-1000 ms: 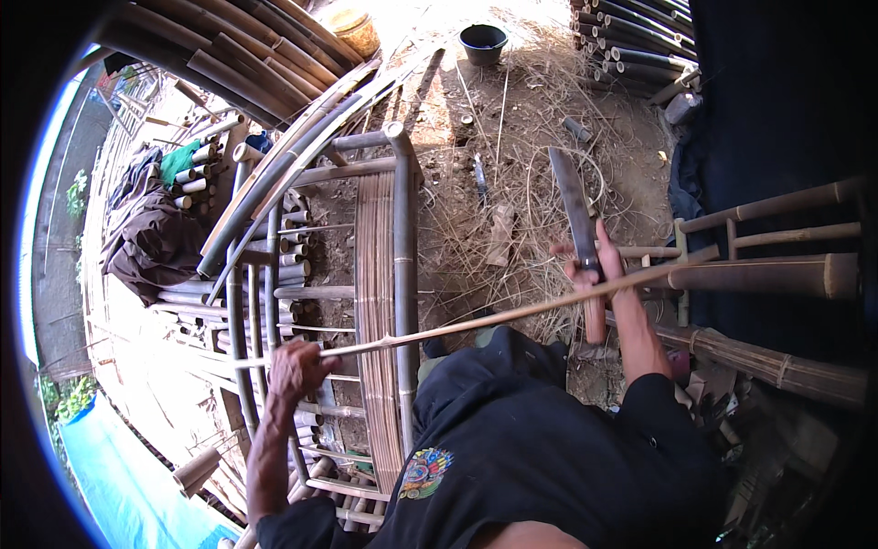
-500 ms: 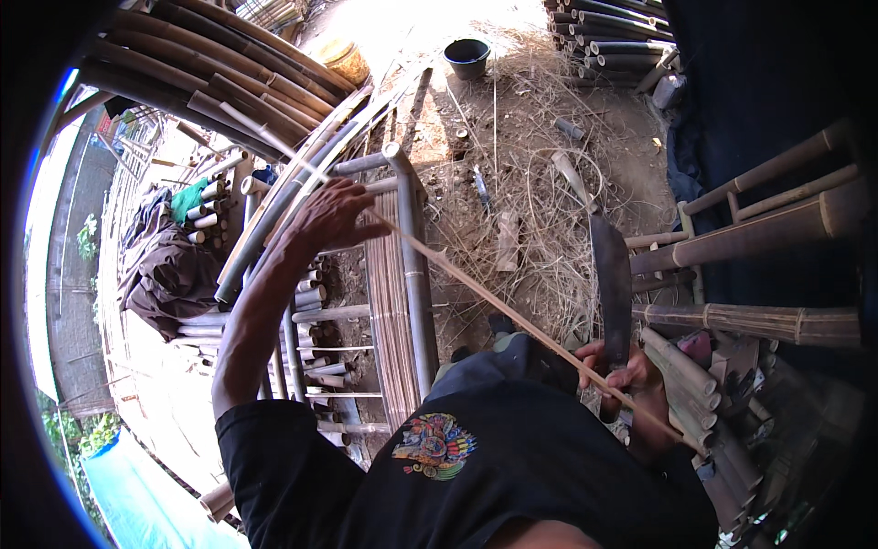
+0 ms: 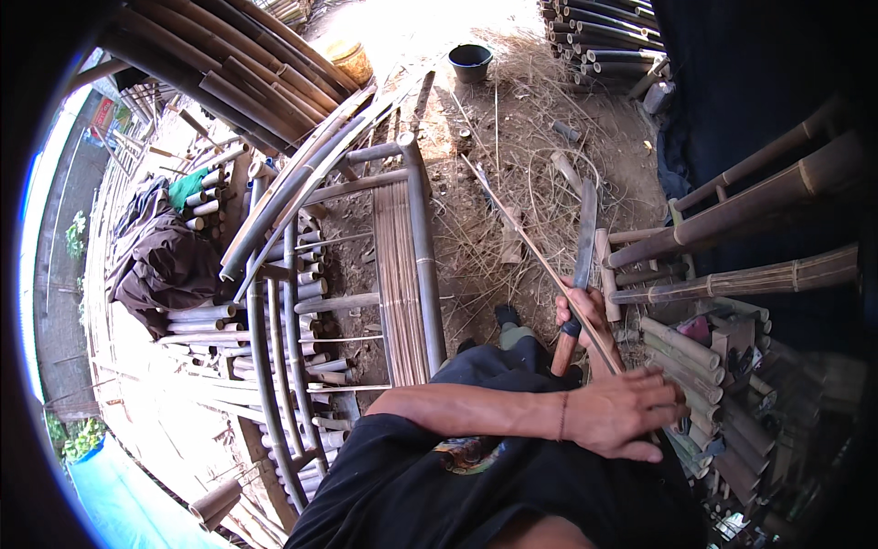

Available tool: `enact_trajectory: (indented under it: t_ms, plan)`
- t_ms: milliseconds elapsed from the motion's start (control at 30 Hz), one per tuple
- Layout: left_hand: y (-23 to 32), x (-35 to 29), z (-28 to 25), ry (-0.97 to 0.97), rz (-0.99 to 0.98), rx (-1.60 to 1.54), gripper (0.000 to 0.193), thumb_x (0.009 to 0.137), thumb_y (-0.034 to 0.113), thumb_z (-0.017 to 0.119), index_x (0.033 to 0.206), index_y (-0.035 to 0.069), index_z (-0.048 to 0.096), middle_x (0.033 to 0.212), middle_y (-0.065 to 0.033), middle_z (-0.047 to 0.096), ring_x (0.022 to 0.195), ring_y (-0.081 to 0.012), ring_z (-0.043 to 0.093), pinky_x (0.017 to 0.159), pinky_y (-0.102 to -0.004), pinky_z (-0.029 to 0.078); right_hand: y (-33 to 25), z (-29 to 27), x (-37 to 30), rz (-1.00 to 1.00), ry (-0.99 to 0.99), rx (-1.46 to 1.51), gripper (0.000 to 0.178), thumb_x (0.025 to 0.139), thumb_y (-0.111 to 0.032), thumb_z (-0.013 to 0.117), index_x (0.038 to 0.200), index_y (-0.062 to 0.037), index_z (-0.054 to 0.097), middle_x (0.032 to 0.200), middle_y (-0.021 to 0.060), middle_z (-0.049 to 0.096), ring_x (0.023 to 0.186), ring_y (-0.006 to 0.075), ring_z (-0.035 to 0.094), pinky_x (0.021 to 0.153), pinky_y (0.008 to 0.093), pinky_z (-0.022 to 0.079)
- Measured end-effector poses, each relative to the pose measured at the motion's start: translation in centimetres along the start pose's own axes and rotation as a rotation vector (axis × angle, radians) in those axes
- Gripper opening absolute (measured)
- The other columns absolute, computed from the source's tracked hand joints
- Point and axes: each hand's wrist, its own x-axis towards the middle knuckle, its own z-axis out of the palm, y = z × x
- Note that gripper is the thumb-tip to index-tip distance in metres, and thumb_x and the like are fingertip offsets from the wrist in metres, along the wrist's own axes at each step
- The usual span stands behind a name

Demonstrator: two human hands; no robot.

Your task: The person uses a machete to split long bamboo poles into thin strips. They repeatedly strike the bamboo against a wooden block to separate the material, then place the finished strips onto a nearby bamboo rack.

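My right hand (image 3: pixel 585 314) is closed around a machete by the base of its blade. Its dark blade (image 3: pixel 586 233) points away from me, and the brown wooden handle (image 3: pixel 565 350) shows below the fingers. A thin bamboo strip (image 3: pixel 526 240) slants from the ground side back past my right hand. Whether those fingers also grip the strip is hard to tell. Across my body reaches my left arm. Its hand (image 3: pixel 631 412) is open, fingers stretched and thumb apart, over the near end of the strip, which it hides.
A bamboo bench frame (image 3: pixel 425 265) with a slatted top stands left of centre, split bamboo lengths (image 3: pixel 315 188) leaning on it. Bamboo railings (image 3: pixel 732 220) and stacked poles (image 3: pixel 681 352) are on the right. Shavings litter the dirt floor around a black bucket (image 3: pixel 470 62).
My left hand has swung from the strip's far part at the left across my body to its near end. The machete has turned, its handle now showing; the strip's far end has shifted right.
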Motion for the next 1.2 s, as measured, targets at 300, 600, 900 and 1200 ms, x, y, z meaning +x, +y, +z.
enact_trajectory:
  t_ms: [300,600,900,1200]
  plan:
    - [1.9,-2.8,-0.2,0.170,0.289,0.002,0.021,0.074,0.016,0.061,0.092,0.005,0.058,0.084,-0.0078,0.049,0.074,-0.0262,0.053,0.063,-0.0388,0.043,1.5,5.6,1.7,0.036,0.129,0.075,0.028,0.089,-0.015,0.048,0.113,-0.0023,0.053,0.071,0.0013,0.053,0.056,0.0095,0.051,0.053,0.0287,0.047]
    - [1.6,-0.8,-6.4,0.382,0.323,0.753,0.037,0.073,0.021,0.059,0.107,0.009,0.066,0.089,-0.0028,0.058,0.082,-0.0202,0.056,0.069,-0.0320,0.048,-2.1,6.9,4.3,0.019,0.060,0.129,0.015,0.085,-0.019,0.058,0.078,-0.0070,0.055,0.068,0.0042,0.056,0.055,0.0124,0.054,0.052,0.0290,0.048]
    - [5.2,0.4,-18.4,0.760,-0.241,0.558,0.028,0.086,-0.008,0.058,0.110,0.002,0.048,0.104,-0.0126,0.068,0.103,-0.0207,0.066,0.081,-0.0265,0.054,-8.6,8.4,-10.2,-0.381,-0.074,-0.294,0.025,0.101,-0.021,0.044,0.114,-0.0005,0.052,0.083,0.0086,0.061,0.060,0.0132,0.059,0.053,0.0293,0.052]
    - [4.8,0.5,-10.5,0.708,-0.274,0.535,0.031,0.081,-0.009,0.065,0.104,0.003,0.047,0.097,-0.0092,0.065,0.098,-0.0185,0.068,0.080,-0.0284,0.054,-13.7,10.5,-21.5,-0.665,-0.174,-1.042,0.020,0.095,-0.007,0.052,0.111,0.0047,0.056,0.083,0.0195,0.062,0.073,0.0318,0.066,0.062,0.0361,0.052]
